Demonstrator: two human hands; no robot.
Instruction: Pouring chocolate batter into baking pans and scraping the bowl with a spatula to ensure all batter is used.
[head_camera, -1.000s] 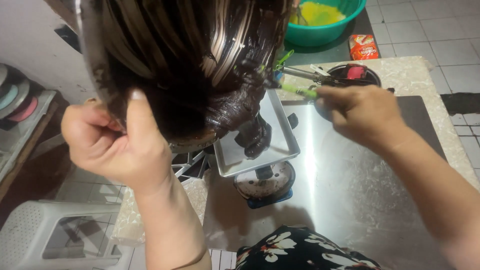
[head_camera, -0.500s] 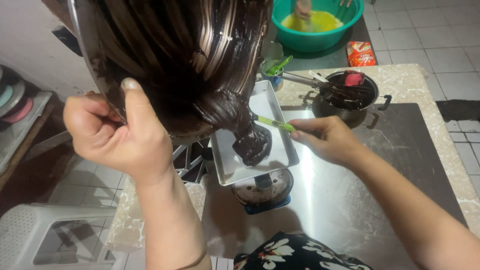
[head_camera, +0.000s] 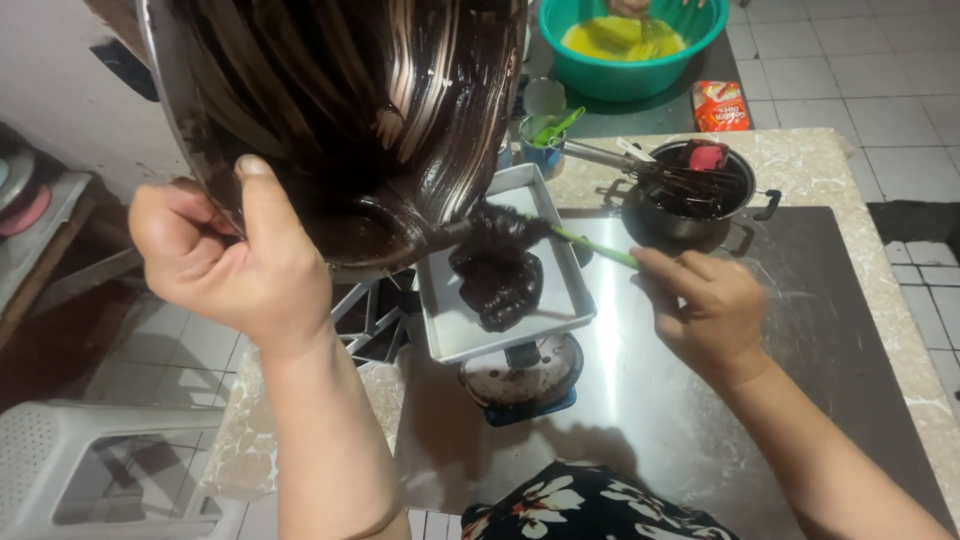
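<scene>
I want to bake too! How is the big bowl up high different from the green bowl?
The big bowl is shiny metal; the green bowl looks like plastic. The big bowl is tipped over, held by the left hand, pouring dark brown batter; the green bowl sits flat with yellow mix. The big bowl looks much larger, though it's closer. Both are round and hold wet mix.

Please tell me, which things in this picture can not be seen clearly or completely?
- Scale: head view, its dial is mostly hidden under the metal tray.
- Spatula: its blade is buried in dark batter.
- Mixing bowl: cut off by the top edge.
- Left hand: its fingers are hidden behind the bowl rim.
- Green basin: cut off at the top; a hand there is barely visible.
</scene>
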